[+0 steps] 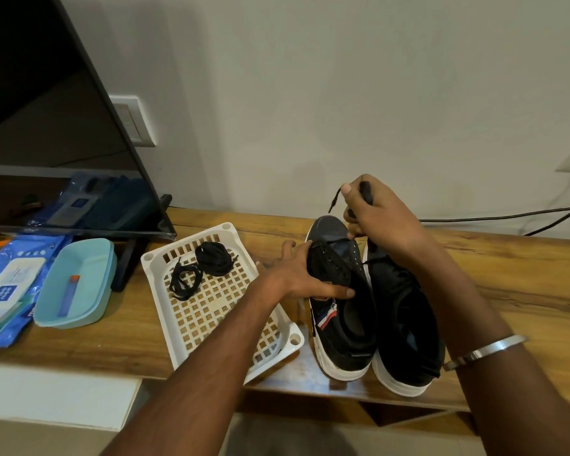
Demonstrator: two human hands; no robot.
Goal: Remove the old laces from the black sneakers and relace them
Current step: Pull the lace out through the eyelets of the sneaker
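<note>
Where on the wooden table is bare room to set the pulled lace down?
Bare wood shows right of the right sneaker, and behind the white basket toward the wall. Left is crowded: teal tub, wipes pack, TV. The basket's near half is unoccupied too.

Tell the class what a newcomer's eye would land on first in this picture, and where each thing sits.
First, the two black sneakers side by side on the wooden table, right of centre. The left hand steadies the left shoe while the right hand pinches a black lace lifted above its toe. Next, the white lattice tray left of the shoes, holding two coiled black laces.
</note>
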